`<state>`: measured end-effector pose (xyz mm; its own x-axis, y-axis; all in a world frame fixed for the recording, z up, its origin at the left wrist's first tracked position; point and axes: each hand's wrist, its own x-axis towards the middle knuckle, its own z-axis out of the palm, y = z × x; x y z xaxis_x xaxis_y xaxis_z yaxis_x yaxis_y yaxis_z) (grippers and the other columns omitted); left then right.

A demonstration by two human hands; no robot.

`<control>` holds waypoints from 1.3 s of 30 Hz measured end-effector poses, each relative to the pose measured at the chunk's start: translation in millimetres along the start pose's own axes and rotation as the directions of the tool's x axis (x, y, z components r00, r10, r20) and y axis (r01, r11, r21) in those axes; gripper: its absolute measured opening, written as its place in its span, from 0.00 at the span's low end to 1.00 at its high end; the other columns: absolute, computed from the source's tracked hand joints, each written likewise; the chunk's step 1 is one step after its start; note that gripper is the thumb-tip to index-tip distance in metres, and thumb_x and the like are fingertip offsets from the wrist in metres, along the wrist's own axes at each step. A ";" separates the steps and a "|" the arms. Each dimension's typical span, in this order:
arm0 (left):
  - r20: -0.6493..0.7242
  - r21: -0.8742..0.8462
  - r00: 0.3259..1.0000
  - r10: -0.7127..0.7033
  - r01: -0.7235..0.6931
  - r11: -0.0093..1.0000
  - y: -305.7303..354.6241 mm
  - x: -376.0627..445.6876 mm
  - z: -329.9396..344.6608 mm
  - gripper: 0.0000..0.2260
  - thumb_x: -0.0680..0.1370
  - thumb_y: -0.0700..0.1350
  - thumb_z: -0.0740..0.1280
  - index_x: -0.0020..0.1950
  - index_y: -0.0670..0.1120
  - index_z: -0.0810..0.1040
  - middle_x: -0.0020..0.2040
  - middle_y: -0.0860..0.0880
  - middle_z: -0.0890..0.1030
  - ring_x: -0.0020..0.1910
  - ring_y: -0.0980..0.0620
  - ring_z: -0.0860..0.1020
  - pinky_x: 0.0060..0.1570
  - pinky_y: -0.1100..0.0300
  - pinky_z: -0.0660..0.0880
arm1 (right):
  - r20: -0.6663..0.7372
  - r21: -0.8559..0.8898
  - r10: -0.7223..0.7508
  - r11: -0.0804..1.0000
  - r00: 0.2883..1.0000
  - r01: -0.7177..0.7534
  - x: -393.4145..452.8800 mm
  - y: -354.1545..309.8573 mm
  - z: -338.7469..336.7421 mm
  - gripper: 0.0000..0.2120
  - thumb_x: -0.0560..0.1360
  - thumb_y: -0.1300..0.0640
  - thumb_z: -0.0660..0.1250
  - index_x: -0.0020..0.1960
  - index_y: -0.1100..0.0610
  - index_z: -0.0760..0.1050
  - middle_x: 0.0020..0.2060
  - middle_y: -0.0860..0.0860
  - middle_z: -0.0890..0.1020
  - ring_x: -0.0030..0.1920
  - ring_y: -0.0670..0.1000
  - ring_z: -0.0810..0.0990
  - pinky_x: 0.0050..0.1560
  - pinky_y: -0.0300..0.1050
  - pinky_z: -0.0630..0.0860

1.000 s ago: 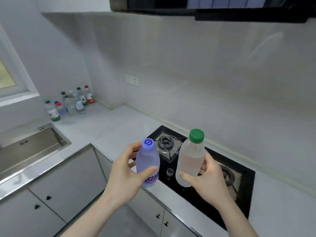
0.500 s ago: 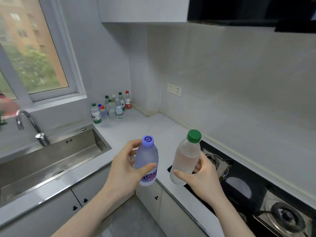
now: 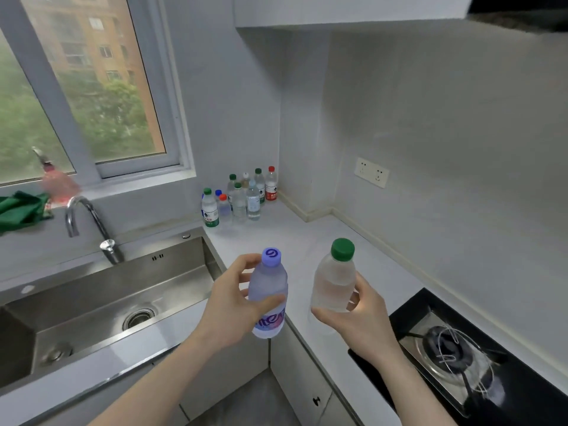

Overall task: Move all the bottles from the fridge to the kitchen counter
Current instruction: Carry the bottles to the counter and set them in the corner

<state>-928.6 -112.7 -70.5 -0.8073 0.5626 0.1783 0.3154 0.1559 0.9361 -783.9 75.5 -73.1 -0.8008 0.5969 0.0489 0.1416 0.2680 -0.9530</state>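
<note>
Room: a corner kitchen, pale walls (image 3: 430, 118), big window (image 3: 92, 87) on the left with trees and a building outside.
Counter: white L-shaped counter (image 3: 307, 241), running from the sink round the corner to the hob.
Sink: one steel sink (image 3: 101, 296), one tap (image 3: 89, 226) behind it, green cloth (image 3: 21, 207) on the sill.
Hob: one black hob (image 3: 461, 348) at lower right, one burner showing.
Socket: one double socket (image 3: 371, 172) on the right wall.
Corner bottles: a cluster of corner bottles (image 3: 239, 195) standing upright on the counter — nine caps that I can count, some overlapping.
Left hand: left hand (image 3: 230, 309) wrapped round the purple bottle (image 3: 269, 290), upright, in the air above the counter edge.
Right hand: right hand (image 3: 365, 321) gripping the green-cap bottle (image 3: 333, 281), tilted slightly, just beside the purple one, not touching.
</note>
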 end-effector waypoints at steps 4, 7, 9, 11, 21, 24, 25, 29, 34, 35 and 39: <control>-0.025 0.025 0.999 -0.043 0.043 0.999 -23.6 56.7 -0.6 0.27 0.69 0.43 0.81 0.62 0.60 0.75 0.58 0.64 0.80 0.55 0.60 0.80 0.47 0.62 0.81 | 0.034 -0.002 0.004 1.000 0.999 -0.003 62.9 12.0 9.0 0.24 0.65 0.58 0.82 0.56 0.41 0.78 0.49 0.40 0.85 0.49 0.43 0.84 0.49 0.46 0.84; -0.053 0.043 0.996 -0.074 0.077 0.996 -38.9 101.8 -0.6 0.26 0.69 0.43 0.81 0.61 0.61 0.76 0.57 0.64 0.80 0.54 0.59 0.80 0.48 0.60 0.81 | 0.063 -0.035 0.012 0.999 0.998 -0.010 115.1 20.9 12.2 0.23 0.65 0.58 0.81 0.55 0.43 0.78 0.47 0.41 0.85 0.48 0.43 0.84 0.46 0.44 0.83; -0.074 0.043 0.994 -0.084 0.088 0.995 -48.5 127.8 -0.6 0.26 0.69 0.43 0.82 0.60 0.61 0.76 0.56 0.64 0.80 0.53 0.58 0.81 0.47 0.59 0.81 | 0.076 -0.055 0.009 0.998 0.997 -0.004 147.2 24.8 15.3 0.23 0.65 0.57 0.81 0.54 0.44 0.78 0.46 0.40 0.84 0.47 0.42 0.83 0.45 0.43 0.83; -0.079 0.053 0.992 -0.101 0.105 0.993 -60.5 153.0 -1.2 0.26 0.69 0.43 0.82 0.60 0.62 0.76 0.56 0.64 0.81 0.53 0.57 0.81 0.48 0.58 0.81 | 0.092 -0.075 0.008 0.997 0.996 -0.001 178.9 29.7 20.8 0.24 0.65 0.57 0.81 0.55 0.43 0.76 0.46 0.38 0.83 0.48 0.40 0.82 0.43 0.38 0.81; -0.080 0.172 0.986 -0.144 0.156 0.973 -134.5 276.2 -13.6 0.29 0.66 0.51 0.82 0.61 0.67 0.73 0.59 0.64 0.79 0.56 0.55 0.80 0.52 0.54 0.82 | 0.095 -0.155 0.097 0.985 0.991 -0.082 312.6 59.5 68.6 0.24 0.65 0.59 0.81 0.54 0.43 0.76 0.47 0.41 0.84 0.45 0.35 0.81 0.39 0.29 0.76; -0.039 0.220 0.990 -0.136 0.141 0.965 -160.0 314.0 -18.8 0.29 0.65 0.53 0.81 0.61 0.66 0.73 0.58 0.64 0.77 0.56 0.56 0.79 0.53 0.53 0.82 | 0.053 -0.167 0.133 0.978 0.990 -0.122 345.7 71.4 89.4 0.25 0.63 0.57 0.81 0.54 0.40 0.76 0.47 0.38 0.84 0.46 0.36 0.82 0.42 0.30 0.77; -0.026 0.224 0.989 -0.142 0.145 0.964 -169.9 328.1 -21.4 0.29 0.64 0.54 0.81 0.61 0.65 0.73 0.58 0.64 0.77 0.56 0.56 0.79 0.53 0.52 0.82 | 0.033 -0.168 0.146 0.976 0.989 -0.139 357.8 75.3 97.3 0.25 0.63 0.56 0.82 0.53 0.39 0.76 0.47 0.37 0.84 0.47 0.37 0.82 0.43 0.32 0.77; 0.013 0.263 0.987 -0.159 0.150 0.953 -206.8 379.7 -29.1 0.30 0.64 0.54 0.82 0.61 0.63 0.72 0.57 0.64 0.75 0.56 0.55 0.78 0.54 0.50 0.81 | -0.019 -0.177 0.196 0.965 0.980 -0.196 403.2 87.5 127.3 0.26 0.62 0.58 0.83 0.51 0.38 0.75 0.46 0.35 0.83 0.48 0.36 0.82 0.42 0.30 0.76; 0.069 0.316 0.978 -0.199 0.167 0.934 -235.6 421.5 -28.0 0.29 0.66 0.53 0.82 0.62 0.61 0.72 0.58 0.62 0.75 0.57 0.53 0.77 0.55 0.51 0.80 | -0.065 -0.215 0.266 0.937 0.962 -0.274 440.7 106.1 147.3 0.26 0.62 0.58 0.83 0.53 0.41 0.77 0.47 0.36 0.83 0.47 0.34 0.81 0.41 0.28 0.74; 0.073 0.315 0.975 -0.210 0.177 0.932 -240.3 428.1 -26.5 0.28 0.66 0.53 0.81 0.61 0.61 0.72 0.57 0.61 0.75 0.57 0.53 0.76 0.56 0.50 0.80 | -0.071 -0.227 0.275 0.932 0.959 -0.284 447.0 109.6 150.6 0.26 0.61 0.58 0.83 0.54 0.42 0.77 0.47 0.36 0.83 0.48 0.35 0.81 0.41 0.28 0.74; 0.092 0.333 0.961 -0.262 0.218 0.917 -254.1 451.1 -15.4 0.27 0.67 0.52 0.81 0.60 0.59 0.72 0.57 0.59 0.75 0.56 0.52 0.75 0.55 0.52 0.79 | -0.113 -0.261 0.297 0.912 0.948 -0.317 473.0 128.0 160.6 0.27 0.59 0.57 0.84 0.53 0.45 0.77 0.50 0.42 0.83 0.51 0.47 0.83 0.49 0.39 0.77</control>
<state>-1380.6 88.9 -223.4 -0.8125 0.5741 -0.1013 0.2793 0.5359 0.7967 -1238.1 270.7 -220.0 -0.6515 0.7311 -0.2027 0.5348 0.2531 -0.8062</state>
